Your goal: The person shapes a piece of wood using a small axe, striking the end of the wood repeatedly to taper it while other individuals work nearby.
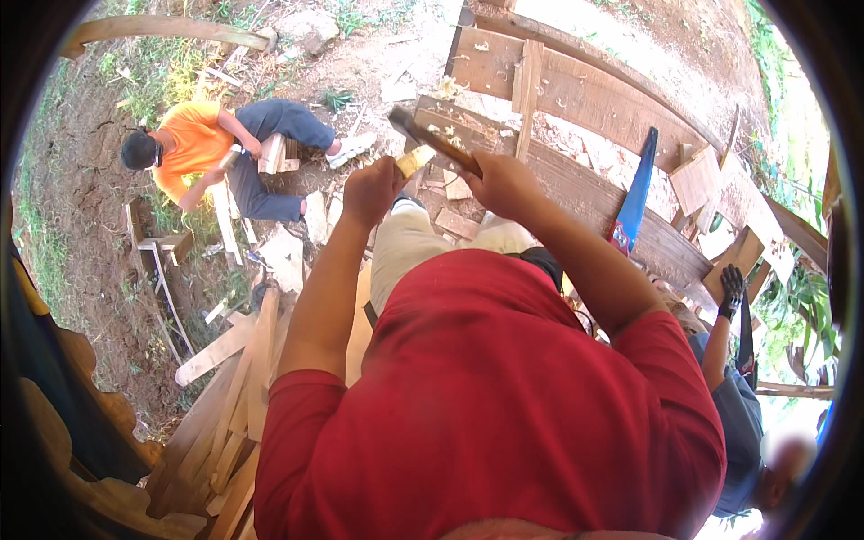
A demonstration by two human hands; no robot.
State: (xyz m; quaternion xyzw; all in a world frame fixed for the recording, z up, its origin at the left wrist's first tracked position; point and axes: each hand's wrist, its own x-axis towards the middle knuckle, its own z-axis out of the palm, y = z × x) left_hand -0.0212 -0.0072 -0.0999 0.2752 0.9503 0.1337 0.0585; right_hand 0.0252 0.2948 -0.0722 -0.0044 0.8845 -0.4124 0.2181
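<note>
My left hand (371, 191) is closed in a fist round a short piece with a pale yellow end (415, 161); the rest of it is hidden, so its kind is unclear. My right hand (505, 185) grips a hammer (447, 149) by its brown wooden handle. The dark hammer head points up and left, beyond the yellow end; whether they touch, I cannot tell. Beneath both hands, wood offcuts (457, 223) lie around my feet and legs.
Long planks (576, 81) with shavings on them stretch along the right, where a blue handsaw (637, 191) stands upright. A person in orange (193, 144) sits at left with wood. Another person's gloved hand (733, 286) is at right. Loose boards (229, 405) are piled at lower left.
</note>
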